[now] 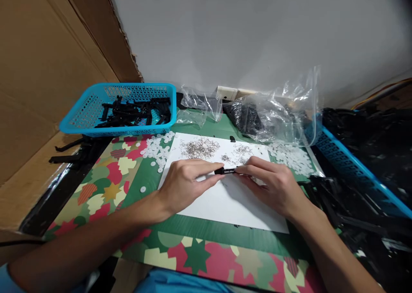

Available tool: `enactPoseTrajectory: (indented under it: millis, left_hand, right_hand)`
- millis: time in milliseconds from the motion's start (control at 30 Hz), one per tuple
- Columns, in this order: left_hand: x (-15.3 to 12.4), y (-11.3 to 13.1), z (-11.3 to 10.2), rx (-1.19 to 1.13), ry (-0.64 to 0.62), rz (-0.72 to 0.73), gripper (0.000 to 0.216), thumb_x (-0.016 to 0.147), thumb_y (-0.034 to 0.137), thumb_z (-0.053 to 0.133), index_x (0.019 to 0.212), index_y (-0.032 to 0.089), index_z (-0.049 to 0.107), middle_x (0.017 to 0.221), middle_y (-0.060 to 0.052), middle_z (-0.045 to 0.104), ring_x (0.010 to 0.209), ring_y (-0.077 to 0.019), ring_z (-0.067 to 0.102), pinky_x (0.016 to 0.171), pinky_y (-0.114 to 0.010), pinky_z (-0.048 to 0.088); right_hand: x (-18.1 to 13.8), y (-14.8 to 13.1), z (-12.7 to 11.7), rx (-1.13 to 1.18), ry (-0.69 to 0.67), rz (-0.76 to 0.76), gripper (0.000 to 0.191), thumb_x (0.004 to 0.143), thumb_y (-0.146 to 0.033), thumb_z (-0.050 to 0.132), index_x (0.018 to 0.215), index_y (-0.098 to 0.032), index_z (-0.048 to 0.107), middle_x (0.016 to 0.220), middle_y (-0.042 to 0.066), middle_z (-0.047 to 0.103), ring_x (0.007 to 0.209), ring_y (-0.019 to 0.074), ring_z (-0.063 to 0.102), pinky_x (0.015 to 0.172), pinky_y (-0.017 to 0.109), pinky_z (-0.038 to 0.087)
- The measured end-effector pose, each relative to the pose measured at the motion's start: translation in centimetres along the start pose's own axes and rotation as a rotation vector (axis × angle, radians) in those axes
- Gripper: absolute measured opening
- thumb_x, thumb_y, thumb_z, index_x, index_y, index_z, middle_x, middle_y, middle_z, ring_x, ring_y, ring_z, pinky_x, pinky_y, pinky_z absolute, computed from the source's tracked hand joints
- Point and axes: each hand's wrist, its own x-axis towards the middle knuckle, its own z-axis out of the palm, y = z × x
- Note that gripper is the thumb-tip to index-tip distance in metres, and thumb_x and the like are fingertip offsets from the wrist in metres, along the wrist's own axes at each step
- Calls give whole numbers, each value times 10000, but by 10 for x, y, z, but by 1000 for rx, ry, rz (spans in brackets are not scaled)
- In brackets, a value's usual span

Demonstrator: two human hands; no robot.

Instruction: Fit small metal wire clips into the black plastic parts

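Observation:
Between both hands, above a white sheet of paper (212,207), is a small black plastic part (220,171) with a slim slotted section. My left hand (186,181) pinches its left end between thumb and forefinger. At its right end my right hand (270,183) has its fingers closed on it; the fingertips hide that end. Just beyond the hands lie a large pile of small metal springs or clips (199,148) and smaller piles of tiny metal pieces (243,149). They are too small to name surely.
White plastic discs lie left (156,151) and right (291,157) of the paper. A blue basket (119,132) of black parts stands at the back left. Clear plastic bags (273,117) lie at the back. A second blue basket (363,168) and black parts (334,202) crowd the right.

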Motion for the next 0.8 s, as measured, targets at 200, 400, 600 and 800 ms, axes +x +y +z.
enactPoseTrajectory:
  millis: [200, 400, 600, 800]
  left_hand:
    - [1, -8, 0, 39, -79, -39, 180, 942, 223, 803, 1120, 227, 836, 1065, -46, 819, 997, -227, 710, 853, -389, 608]
    - [-1, -11, 2, 72, -152, -45, 134, 960, 212, 779, 1083, 213, 831, 979, -46, 804, 970, -226, 684, 839, -378, 590]
    - [0, -9, 1, 139, -198, 38, 150, 996, 133, 697, 1055, 176, 828, 958, -64, 790, 969, -222, 694, 877, -380, 593]
    - [1, -7, -1, 157, -219, 33, 125, 996, 153, 705, 979, 163, 828, 898, -63, 772, 901, -220, 682, 799, -356, 569]
  right_hand:
    - [11, -10, -10, 94, 161, 89, 238, 1076, -150, 548, 1217, -211, 730, 1063, 78, 735, 946, 187, 717, 811, 318, 548]
    - [29, -34, -7, 127, 302, 187, 186, 1065, -217, 608, 968, -224, 766, 981, 50, 765, 869, 174, 725, 774, 307, 549]
    - [39, -50, 11, 261, 322, 345, 223, 1038, -314, 673, 851, -219, 749, 808, 12, 789, 671, 152, 727, 641, 265, 563]
    - [39, -49, 16, 201, 268, 350, 242, 1036, -327, 674, 833, -215, 747, 774, 7, 788, 646, 148, 729, 587, 246, 529]
